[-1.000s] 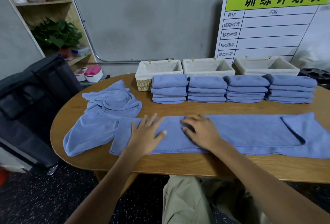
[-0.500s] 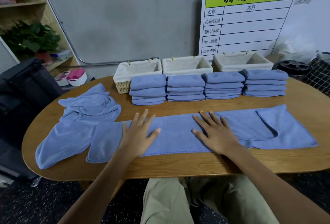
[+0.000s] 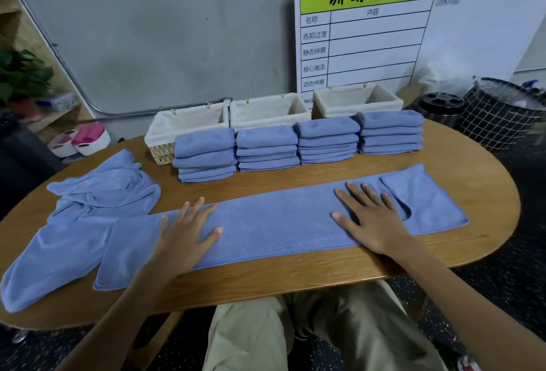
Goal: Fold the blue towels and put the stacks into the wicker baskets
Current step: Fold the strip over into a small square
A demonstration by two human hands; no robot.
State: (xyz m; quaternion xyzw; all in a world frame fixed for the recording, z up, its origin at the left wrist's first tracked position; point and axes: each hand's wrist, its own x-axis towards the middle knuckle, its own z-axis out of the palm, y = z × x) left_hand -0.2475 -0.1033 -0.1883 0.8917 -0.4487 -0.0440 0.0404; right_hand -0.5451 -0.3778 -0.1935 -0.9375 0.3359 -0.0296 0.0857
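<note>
A long blue towel (image 3: 274,223), folded lengthwise into a strip, lies across the near part of the wooden table (image 3: 295,282). My left hand (image 3: 186,234) presses flat on its left part with fingers spread. Flat on the strip's right part lies my right hand (image 3: 372,220), just left of a turned-over corner flap (image 3: 425,202). A crumpled heap of blue towels (image 3: 100,193) sits at the left. Behind the strip stand several stacks of folded blue towels (image 3: 295,146). Three lined wicker baskets (image 3: 189,125) (image 3: 269,110) (image 3: 357,99) stand empty along the back edge.
A white schedule board (image 3: 413,34) leans on the grey wall behind the baskets. To the right stand a black lidded bin (image 3: 440,104) and a mesh basket (image 3: 502,113). A shelf with a plant (image 3: 23,75) and a dark bag (image 3: 17,164) are at the left.
My right hand has slid rightward along the strip, flattening it, and my hands are now wide apart. My left hand stays on the left part. The camera has swung right.
</note>
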